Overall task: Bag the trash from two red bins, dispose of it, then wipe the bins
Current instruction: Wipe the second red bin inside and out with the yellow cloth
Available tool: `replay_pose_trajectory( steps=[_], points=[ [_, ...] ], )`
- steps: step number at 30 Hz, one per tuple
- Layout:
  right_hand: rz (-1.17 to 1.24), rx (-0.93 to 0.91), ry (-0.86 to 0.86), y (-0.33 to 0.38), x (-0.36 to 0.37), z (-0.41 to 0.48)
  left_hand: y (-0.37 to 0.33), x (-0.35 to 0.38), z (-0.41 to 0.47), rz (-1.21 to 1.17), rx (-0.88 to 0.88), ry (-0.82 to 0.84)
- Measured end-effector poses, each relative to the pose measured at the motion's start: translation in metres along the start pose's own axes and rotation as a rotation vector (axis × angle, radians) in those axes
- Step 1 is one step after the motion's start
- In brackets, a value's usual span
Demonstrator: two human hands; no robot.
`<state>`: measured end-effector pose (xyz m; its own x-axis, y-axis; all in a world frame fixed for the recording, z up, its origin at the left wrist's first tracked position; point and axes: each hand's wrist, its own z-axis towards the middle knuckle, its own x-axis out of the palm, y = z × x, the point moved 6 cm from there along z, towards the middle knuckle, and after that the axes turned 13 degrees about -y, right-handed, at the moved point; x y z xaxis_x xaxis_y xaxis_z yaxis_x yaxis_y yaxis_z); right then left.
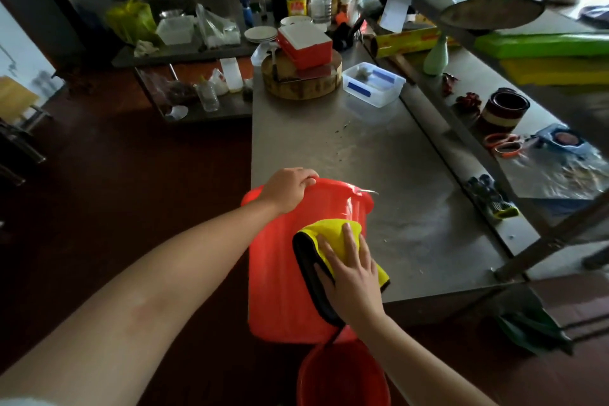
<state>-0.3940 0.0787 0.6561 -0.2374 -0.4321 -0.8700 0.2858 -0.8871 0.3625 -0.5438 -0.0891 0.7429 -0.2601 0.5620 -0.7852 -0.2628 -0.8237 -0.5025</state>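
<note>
Your left hand (290, 188) curls over the rim of the red bin (276, 273), at its 12 o'clock. Your right hand (352, 269) presses the yellow cloth (331, 229) flat on the bin's side, cloth under straight fingers (350, 242). The second bin (339, 379) sits at 6 o'clock.

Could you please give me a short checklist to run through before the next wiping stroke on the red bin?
1. Left hand grips the bin by its rim: ok.
2. Right hand lies flat on the cloth, fingers spread: ok.
3. Cloth presses against the bin's outer side: ok.
4. Bin is emptied of trash: cannot tell, its inside is hidden.
5. Bin leans steadily on the table edge: cannot tell.
6. Second bin, below, is already wiped: cannot tell.
</note>
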Motion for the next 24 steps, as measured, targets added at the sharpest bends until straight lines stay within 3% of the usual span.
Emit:
replay_pose_trajectory(
  steps=[3,8,16,20,24],
  points=[
    [-0.083,-0.040,-0.052,-0.001,-0.013,0.026,0.010,-0.009,-0.008,-0.091,-0.089,-0.083],
    [-0.158,-0.093,0.061,0.012,-0.005,0.054,0.036,-0.009,-0.029,-0.082,-0.196,-0.063],
    [-0.188,-0.153,0.063,0.042,0.015,0.060,0.032,-0.030,-0.008,0.081,0.028,0.153],
    [-0.194,-0.159,0.047,0.052,0.026,0.073,0.032,-0.034,0.004,0.145,0.012,0.109],
    [-0.202,-0.179,0.061,0.065,0.037,0.097,0.038,-0.042,0.015,0.167,-0.049,0.178]
  ],
)
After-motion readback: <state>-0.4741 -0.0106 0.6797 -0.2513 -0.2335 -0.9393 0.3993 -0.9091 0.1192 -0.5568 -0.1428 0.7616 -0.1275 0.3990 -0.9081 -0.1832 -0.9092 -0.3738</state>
